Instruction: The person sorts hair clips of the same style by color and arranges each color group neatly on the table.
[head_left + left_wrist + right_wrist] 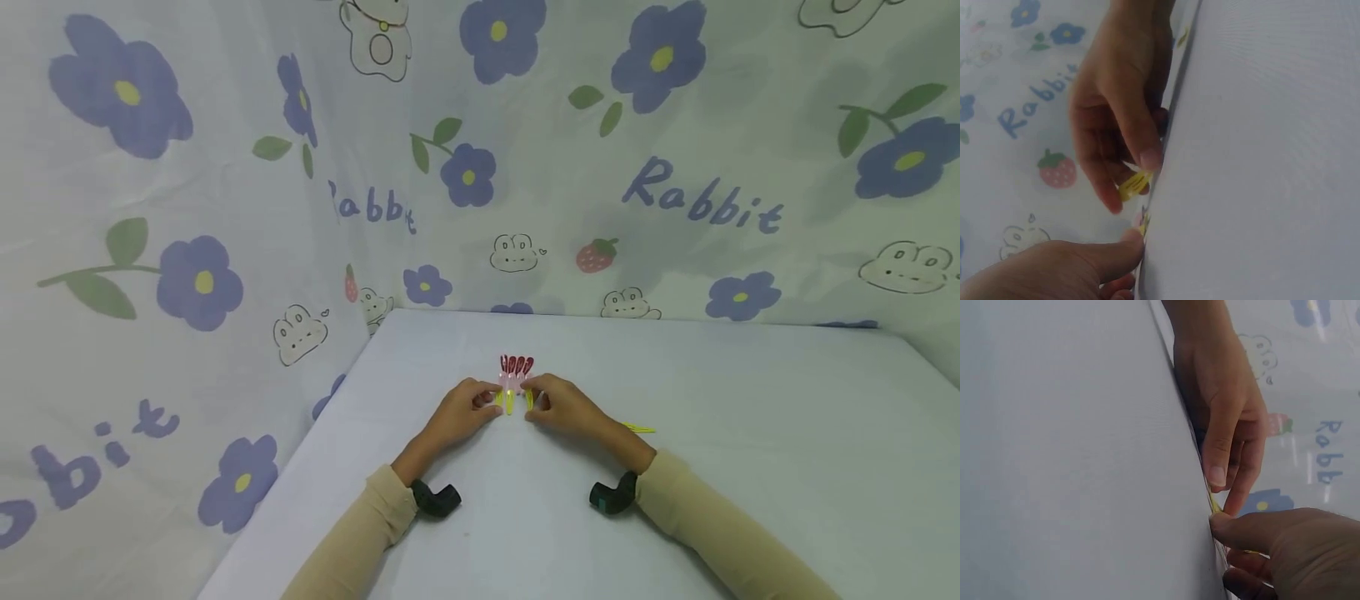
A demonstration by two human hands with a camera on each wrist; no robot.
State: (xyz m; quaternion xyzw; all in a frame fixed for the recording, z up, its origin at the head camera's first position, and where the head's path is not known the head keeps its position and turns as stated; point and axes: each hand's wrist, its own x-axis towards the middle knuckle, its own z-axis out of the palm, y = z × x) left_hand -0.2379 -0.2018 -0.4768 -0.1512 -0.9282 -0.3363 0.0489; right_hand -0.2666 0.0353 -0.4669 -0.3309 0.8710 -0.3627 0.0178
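Near the middle of the white table, small hair clips lie in rows in the head view. Dark red clips (517, 365) are at the back, pink clips (514, 383) in the middle, and a yellow clip (510, 403) at the front. My left hand (462, 411) has thumb and forefinger at the two ends of another yellow clip (498, 399), left of that one. On the other side, my right hand (564, 406) pinches a yellow hair clip (1135, 184), raised a little with its slots showing in the left wrist view. Fingers partly cover the pink row.
More yellow clips (637, 428) lie on the table beside the right wrist. Black wrist bands or mounts (437, 500) sit at both cuffs. A patterned cloth (705, 200) with flowers and rabbits hangs behind and to the left of the white table (787, 433).
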